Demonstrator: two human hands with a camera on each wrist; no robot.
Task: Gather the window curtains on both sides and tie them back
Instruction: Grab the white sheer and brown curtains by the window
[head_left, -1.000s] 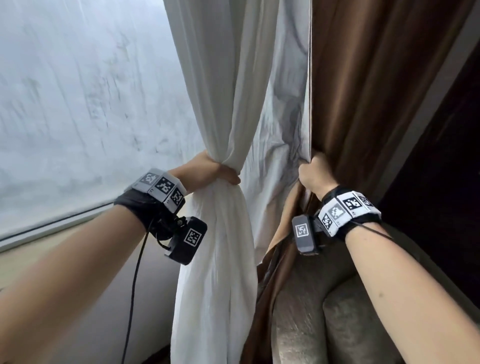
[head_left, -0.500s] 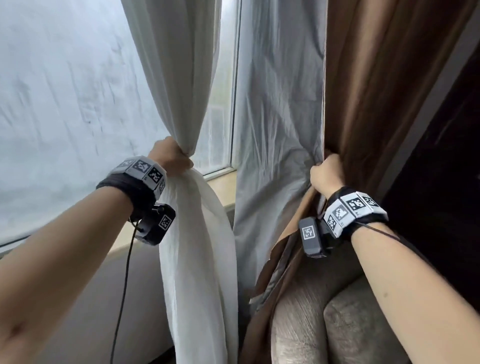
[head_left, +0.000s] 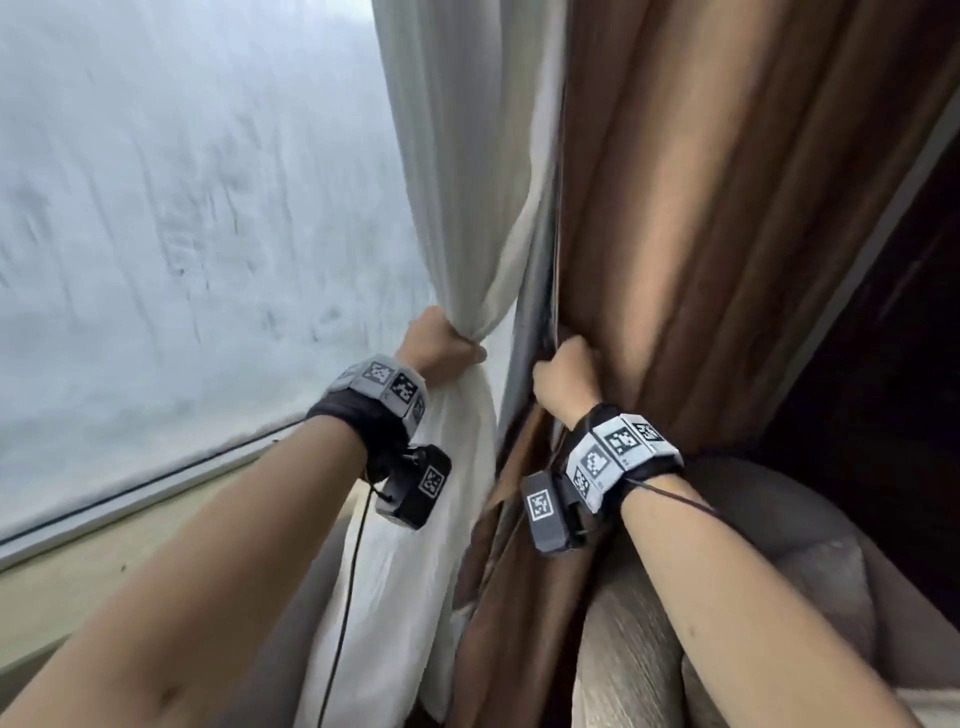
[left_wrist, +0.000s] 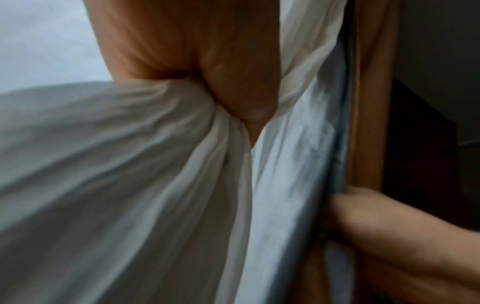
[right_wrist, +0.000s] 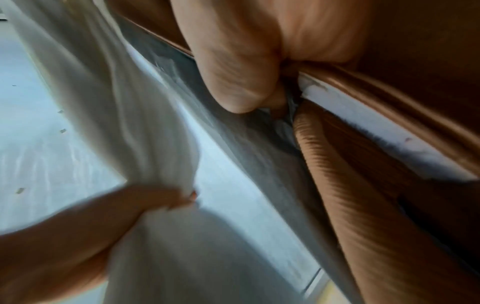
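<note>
A white sheer curtain (head_left: 467, 156) hangs bunched at the window's right side. My left hand (head_left: 441, 345) grips it in a fist at mid height, thumb wrapped over the gathered folds (left_wrist: 161, 164). Right beside it hangs a brown curtain (head_left: 727, 208) with a pale grey lining (head_left: 530, 322). My right hand (head_left: 563, 376) grips the brown curtain's left edge; the right wrist view shows the brown curtain (right_wrist: 363, 185) and its lining pinched between thumb and fingers. The two hands are close together. No tie-back is in view.
A large fogged window pane (head_left: 182, 234) fills the left, with a sill (head_left: 130, 561) below it. A grey-brown upholstered armchair (head_left: 675, 597) stands at the lower right, against the brown curtain. A cable hangs from my left wrist camera.
My left hand has carried the bunched white curtain to the right, up against the brown one, closing the gap that showed window and sill. My right hand keeps its grip on the brown edge.
</note>
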